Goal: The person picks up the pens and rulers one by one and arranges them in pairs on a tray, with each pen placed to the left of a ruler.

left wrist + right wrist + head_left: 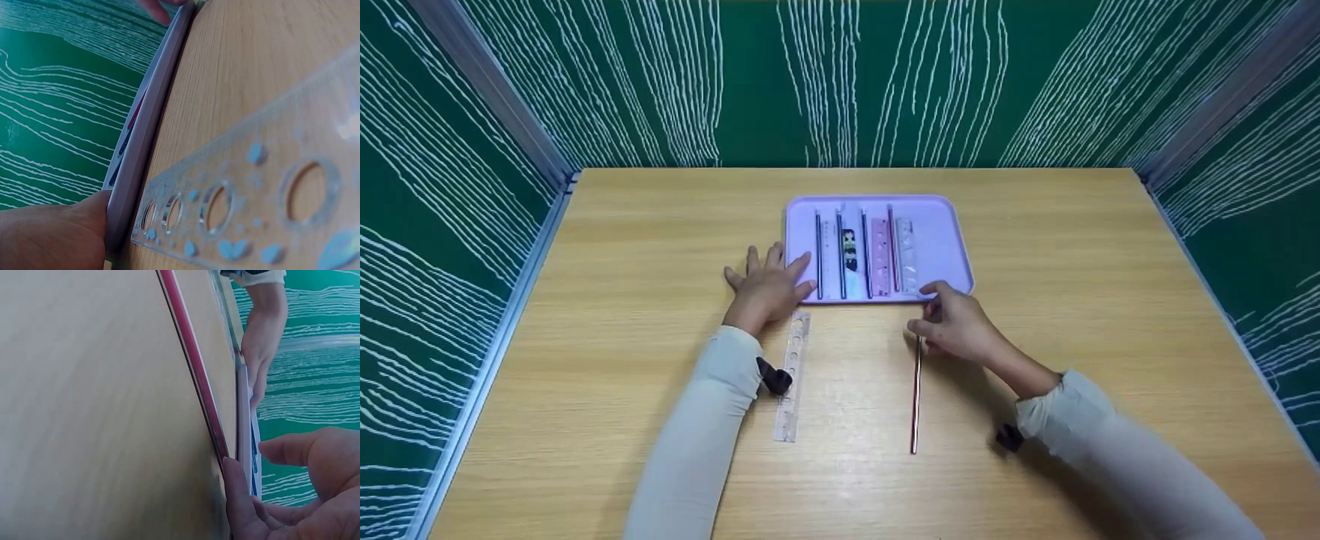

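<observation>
My left hand (769,289) rests with spread fingers at the left edge of a lilac tray (949,225), its thumb over the rim. A clear ruler with round holes and blue leaf prints (225,214) lies on the table beside my left wrist. At the tray's front right corner is my right hand (956,322). Its thumb (239,495) touches the far end of a shiny red pencil (194,354) lying lengthwise on the table; the index finger (287,449) stands apart, by the rim. Whether other fingers pinch the pencil is hidden.
Inside the tray lie dark pencils (820,255), a red pencil (893,255), a pink ruler (880,259), a ruler with cartoon figures (850,251) and pale rulers (907,255), side by side. Green walls with white lines (765,82) surround the wooden table (622,225).
</observation>
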The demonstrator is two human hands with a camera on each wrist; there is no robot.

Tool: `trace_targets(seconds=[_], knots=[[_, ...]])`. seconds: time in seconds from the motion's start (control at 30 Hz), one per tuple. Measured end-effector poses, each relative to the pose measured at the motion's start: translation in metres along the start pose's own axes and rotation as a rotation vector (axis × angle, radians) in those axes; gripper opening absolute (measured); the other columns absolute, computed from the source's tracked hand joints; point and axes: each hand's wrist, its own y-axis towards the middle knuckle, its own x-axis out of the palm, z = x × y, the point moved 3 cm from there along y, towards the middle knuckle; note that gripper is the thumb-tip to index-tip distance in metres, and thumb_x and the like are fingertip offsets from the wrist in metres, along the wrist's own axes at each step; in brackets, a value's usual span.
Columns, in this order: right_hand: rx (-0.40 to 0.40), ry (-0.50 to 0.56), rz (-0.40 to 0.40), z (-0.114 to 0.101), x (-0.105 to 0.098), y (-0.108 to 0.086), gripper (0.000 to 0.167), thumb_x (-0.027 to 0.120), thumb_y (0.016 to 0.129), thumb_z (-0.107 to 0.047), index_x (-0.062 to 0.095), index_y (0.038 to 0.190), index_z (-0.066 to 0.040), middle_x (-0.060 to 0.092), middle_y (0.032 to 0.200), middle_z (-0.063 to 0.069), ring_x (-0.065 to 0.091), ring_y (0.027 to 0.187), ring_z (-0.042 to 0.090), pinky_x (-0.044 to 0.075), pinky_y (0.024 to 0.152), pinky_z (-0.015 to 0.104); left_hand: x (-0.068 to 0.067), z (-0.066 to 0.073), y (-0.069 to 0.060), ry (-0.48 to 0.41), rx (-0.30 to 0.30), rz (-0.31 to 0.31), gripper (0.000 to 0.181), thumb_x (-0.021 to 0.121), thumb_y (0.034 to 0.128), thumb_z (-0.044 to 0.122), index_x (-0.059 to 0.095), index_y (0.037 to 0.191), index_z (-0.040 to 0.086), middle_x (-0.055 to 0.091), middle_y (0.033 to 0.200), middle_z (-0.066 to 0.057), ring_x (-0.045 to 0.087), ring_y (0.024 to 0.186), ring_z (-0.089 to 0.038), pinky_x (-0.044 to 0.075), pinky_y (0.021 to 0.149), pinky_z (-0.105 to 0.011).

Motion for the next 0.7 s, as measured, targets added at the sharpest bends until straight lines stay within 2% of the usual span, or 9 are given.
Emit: trace_targets(seconds=[0.17,0.37,0.6,0.7], knots=[[0.004,0.018,0.013,0.001,0.006,-0.008,0.059,0.079,0.087,-0.013,0.049,0.134,0.003,0.062,0.099,0.012,0.066,0.075,0.016,0.063,0.058,0.034,0.000,0.000,-0.001,-0.003,-0.003,0.006,0.063,0.037,0.1025,0.066,0.019,0.160,0.049,0.000,0.174,-0.008,-0.010,0.155,-0.051,-0.006,0.110,-0.085],[0.012,0.028,0.028,0.002,0.011,-0.015,0.058,0.081,0.084,-0.012,0.051,0.132,0.001,0.062,0.100,0.012,0.066,0.071,0.015,0.062,0.057,0.033,0.001,0.000,-0.001,-0.004,0.001,0.010,0.063,0.037,0.1028,0.065,0.020,0.160,0.048,0.000,0.174,-0.008,-0.010,0.155,-0.052,-0.005,0.110,-0.085],[-0.036,-0.077,0.071,0.003,0.015,-0.024,0.068,0.087,0.078,-0.016,0.053,0.134,-0.001,0.066,0.099,0.007,0.064,0.084,0.017,0.058,0.070,0.029,-0.001,0.000,-0.002,-0.003,0.009,-0.002,0.063,0.037,0.1035,0.064,0.020,0.161,0.046,0.001,0.174,-0.009,-0.011,0.155,-0.052,-0.004,0.110,-0.086],[-0.030,-0.079,0.065,0.004,0.018,-0.028,0.069,0.087,0.076,-0.014,0.051,0.134,-0.002,0.066,0.098,0.007,0.065,0.080,0.016,0.059,0.068,0.029,-0.001,0.001,-0.002,-0.007,0.006,-0.009,0.063,0.037,0.1034,0.064,0.020,0.161,0.047,0.000,0.174,-0.008,-0.011,0.155,-0.052,-0.005,0.110,-0.086]])
